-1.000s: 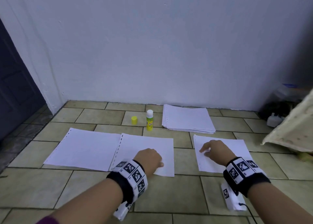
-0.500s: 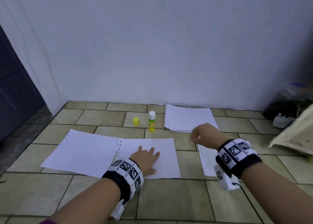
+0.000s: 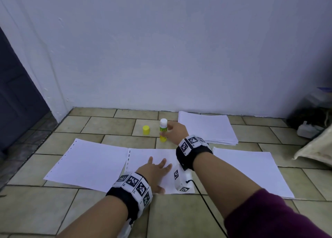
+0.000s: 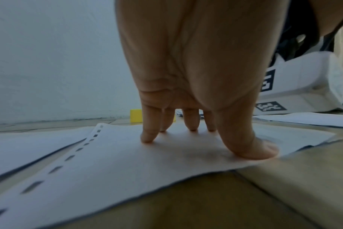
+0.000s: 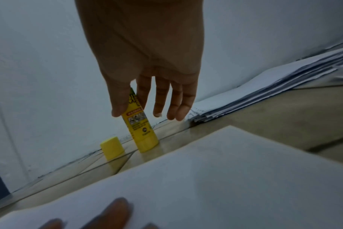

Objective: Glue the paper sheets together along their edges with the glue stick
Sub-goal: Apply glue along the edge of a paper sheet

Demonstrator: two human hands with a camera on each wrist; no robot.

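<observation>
An uncapped yellow glue stick (image 3: 163, 129) (image 5: 141, 124) stands upright on the tiled floor, its yellow cap (image 3: 146, 129) (image 5: 112, 148) just left of it. My right hand (image 3: 170, 129) (image 5: 130, 108) reaches onto the stick, thumb and forefinger straight on either side of it. My left hand (image 3: 156, 167) (image 4: 202, 139) presses flat, fingers spread, on the middle sheet (image 3: 143, 153) (image 4: 127, 170), whose punched edge overlaps the left sheet (image 3: 89, 162). A separate right sheet (image 3: 251, 171) lies a small gap away.
A stack of paper (image 3: 206, 128) (image 5: 264, 93) lies by the wall behind the right sheet. A dark door (image 3: 14, 102) is at far left. A beige cloth (image 3: 316, 147) and a white object (image 3: 305, 131) sit at far right. A cable (image 3: 206, 205) trails from my right wrist.
My right hand left the right sheet and moved forward and left to the glue stick. My left hand went from curled to flat and spread on the middle sheet.
</observation>
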